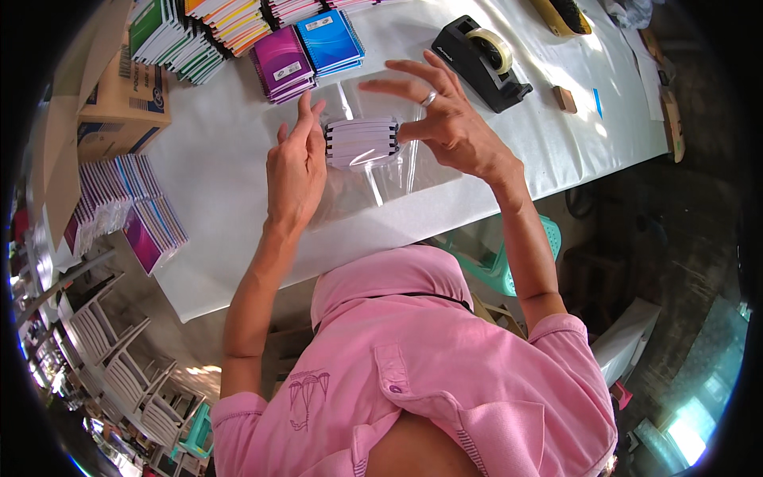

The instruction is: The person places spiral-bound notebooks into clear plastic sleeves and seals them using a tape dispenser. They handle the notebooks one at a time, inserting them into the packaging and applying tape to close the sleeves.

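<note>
A small stack of notebooks (362, 139), page edges up and dark spiral binding at its sides, stands on a clear plastic sheet (350, 191). Glossy film also seems to lie over part of it. On its left side, my left hand (298, 163) is upright with fingers stretched out, close against the stack. My right hand (453, 119), with a ring on one finger, has its fingers spread above and to the right. One of its digits reaches the stack's right end; firm contact is hard to tell.
Purple notebooks (282, 63) and blue notebooks (330, 40) are stacked beyond my hands. A black tape dispenser (481, 63) and a small brown block (565, 99) stand at right. Left are a cardboard box (123, 107) and wrapped notebook bundles (131, 203). The table's front edge (381, 250) is near me.
</note>
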Tool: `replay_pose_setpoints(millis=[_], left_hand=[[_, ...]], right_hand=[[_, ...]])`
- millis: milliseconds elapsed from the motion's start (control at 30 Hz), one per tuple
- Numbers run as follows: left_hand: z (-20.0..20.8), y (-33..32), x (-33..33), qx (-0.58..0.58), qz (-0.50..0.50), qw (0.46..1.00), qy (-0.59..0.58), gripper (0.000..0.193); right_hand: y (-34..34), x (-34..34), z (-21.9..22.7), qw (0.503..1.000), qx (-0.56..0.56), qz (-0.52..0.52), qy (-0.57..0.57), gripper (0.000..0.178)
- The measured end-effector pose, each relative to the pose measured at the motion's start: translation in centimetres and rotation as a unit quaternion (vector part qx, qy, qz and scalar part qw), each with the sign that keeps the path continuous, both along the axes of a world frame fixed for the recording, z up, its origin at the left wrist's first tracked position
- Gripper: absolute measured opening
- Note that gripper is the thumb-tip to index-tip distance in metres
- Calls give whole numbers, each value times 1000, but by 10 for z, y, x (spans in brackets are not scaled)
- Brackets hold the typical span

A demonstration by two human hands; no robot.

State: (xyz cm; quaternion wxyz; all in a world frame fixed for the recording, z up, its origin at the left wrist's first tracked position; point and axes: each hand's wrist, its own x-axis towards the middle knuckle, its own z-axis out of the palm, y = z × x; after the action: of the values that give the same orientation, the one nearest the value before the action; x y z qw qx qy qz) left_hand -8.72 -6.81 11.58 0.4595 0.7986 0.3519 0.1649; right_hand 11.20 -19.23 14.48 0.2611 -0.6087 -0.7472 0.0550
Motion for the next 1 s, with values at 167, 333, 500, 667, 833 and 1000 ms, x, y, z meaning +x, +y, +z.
replay_pose_setpoints(millis=[167, 333, 500, 667, 833, 1000], left_hand=[[-28, 6, -23, -136, 46, 967, -209, 58], [-85, 19, -59, -6, -66, 981, -181, 55], [-90, 30, -36, 114, -136, 973, -147, 55], [-102, 42, -39, 65, -131, 968, -202, 55], [-110, 34, -31, 37, -138, 965, -218, 53], [-115, 35, -35, -31, -108, 961, -252, 56]], right_hand=[[-25, 11, -53, 880, 59, -139, 450, 28], [-31, -23, -121, 879, 13, -128, 459, 50], [-25, -43, -134, 859, 36, -154, 488, 60], [-33, -39, -129, 852, 51, -184, 488, 58], [-24, -43, -128, 917, -16, -154, 368, 61], [-32, -38, -136, 849, 42, -171, 498, 78]])
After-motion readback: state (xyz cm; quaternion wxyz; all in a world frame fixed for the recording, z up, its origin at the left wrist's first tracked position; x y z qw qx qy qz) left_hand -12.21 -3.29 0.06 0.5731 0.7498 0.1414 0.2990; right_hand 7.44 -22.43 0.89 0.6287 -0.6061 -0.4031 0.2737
